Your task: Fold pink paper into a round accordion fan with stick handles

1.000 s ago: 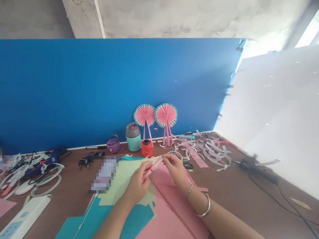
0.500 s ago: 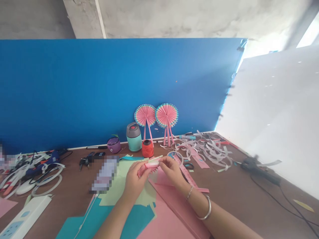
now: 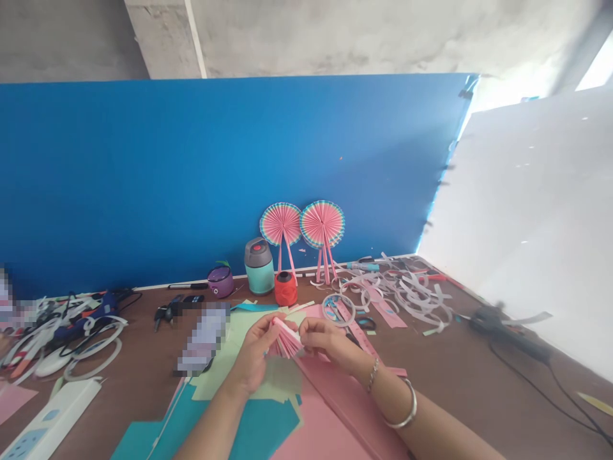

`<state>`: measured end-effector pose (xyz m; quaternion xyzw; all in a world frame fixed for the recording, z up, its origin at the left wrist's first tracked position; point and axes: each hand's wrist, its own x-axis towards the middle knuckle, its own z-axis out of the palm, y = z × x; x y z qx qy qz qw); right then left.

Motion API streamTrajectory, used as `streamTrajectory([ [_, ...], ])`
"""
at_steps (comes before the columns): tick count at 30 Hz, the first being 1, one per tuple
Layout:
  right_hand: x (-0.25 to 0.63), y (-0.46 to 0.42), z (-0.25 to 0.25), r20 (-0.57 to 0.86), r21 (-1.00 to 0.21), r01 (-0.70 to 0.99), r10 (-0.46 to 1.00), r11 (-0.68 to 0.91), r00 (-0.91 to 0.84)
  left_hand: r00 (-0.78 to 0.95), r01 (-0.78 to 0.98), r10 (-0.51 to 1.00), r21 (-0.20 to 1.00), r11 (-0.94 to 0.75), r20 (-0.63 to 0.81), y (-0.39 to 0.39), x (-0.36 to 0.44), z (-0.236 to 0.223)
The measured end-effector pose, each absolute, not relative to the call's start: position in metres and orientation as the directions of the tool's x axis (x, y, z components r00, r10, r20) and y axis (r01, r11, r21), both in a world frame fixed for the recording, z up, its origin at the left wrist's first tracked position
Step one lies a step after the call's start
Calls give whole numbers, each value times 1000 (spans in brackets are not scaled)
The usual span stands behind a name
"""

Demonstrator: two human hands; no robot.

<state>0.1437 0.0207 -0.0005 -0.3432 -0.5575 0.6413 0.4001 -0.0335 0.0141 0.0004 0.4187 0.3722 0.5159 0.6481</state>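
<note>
A strip of pink paper folded into narrow pleats (image 3: 286, 342) is between my hands, fanned out with its lighter edge facing up. My left hand (image 3: 253, 358) pinches its left side between thumb and fingers. At the paper's right end my right hand (image 3: 328, 342) has its fingers closed together; the exact grip is partly hidden by the fingers. Beneath are pale green paper (image 3: 220, 377), teal paper (image 3: 268, 425) and pink paper (image 3: 316, 434). Two round pleated pink fans, a left one (image 3: 280, 223) and a right one (image 3: 322, 223), lean against the blue partition.
Behind my hands stand a red jar (image 3: 286, 291), a teal flask (image 3: 259, 275) and a purple pot (image 3: 220, 281). A tape roll (image 3: 353, 313), scissors (image 3: 366, 324) and curled strips (image 3: 416, 294) lie rightward. A phone (image 3: 204, 338) and power strip (image 3: 57, 415) are left.
The pleated paper has turned from lying level to a tilted, fanned position, its folds now facing me. My right hand has lowered slightly and its fingers have curled in. The view has shifted slightly.
</note>
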Motion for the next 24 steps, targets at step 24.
streamTrajectory([
  [24, 123, 1, -3, 597, -749, 239, 786, 618, -160, 334, -279, 933, 930, 237, -138, 11, -39, 0],
])
